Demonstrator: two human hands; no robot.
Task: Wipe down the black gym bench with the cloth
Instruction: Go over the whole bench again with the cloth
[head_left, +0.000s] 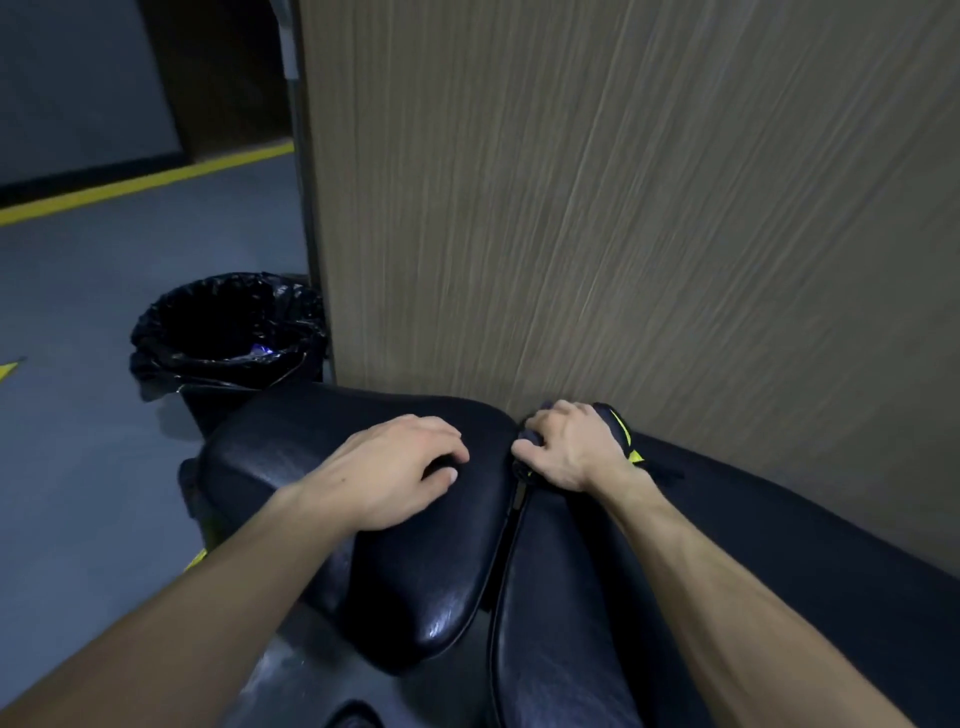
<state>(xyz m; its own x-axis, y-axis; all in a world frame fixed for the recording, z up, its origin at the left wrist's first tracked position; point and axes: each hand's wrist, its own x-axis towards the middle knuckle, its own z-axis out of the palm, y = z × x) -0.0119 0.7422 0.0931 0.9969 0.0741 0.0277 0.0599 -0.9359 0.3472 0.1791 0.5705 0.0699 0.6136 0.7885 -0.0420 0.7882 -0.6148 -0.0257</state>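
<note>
Cloth (615, 431) is dark with yellow-green trim, bunched under my right hand (569, 447) at the gap between the two bench pads, close against the wood-grain wall panel (623, 208). Most of the cloth is hidden by my knuckles and palm; only an edge shows past the hand on the wall side, plus a bit poking out near my fingertips. Right hand is closed down around it, fingers curled, pressing it onto the bench.

Black gym bench (395, 561): two glossy padded sections meeting at a seam that runs down from my right hand. The near end is cut off by the bottom of the frame, and the frame underneath is too dark to make out. The far pad edge on the wall side blends into shadow.

My left hand (395, 467) lies palm down on the left pad, fingers loosely bent and spread a little, holding nothing, just resting on the vinyl. It sits just beside the right hand, seam between them.

Further out: bin with a black liner (228, 332) on the grey floor (78, 415) beyond the bench end, beside the panel's corner. Contents unreadable, one small bluish glint. Yellow floor line (145, 184) behind it. Whole view is motion-blurred
</note>
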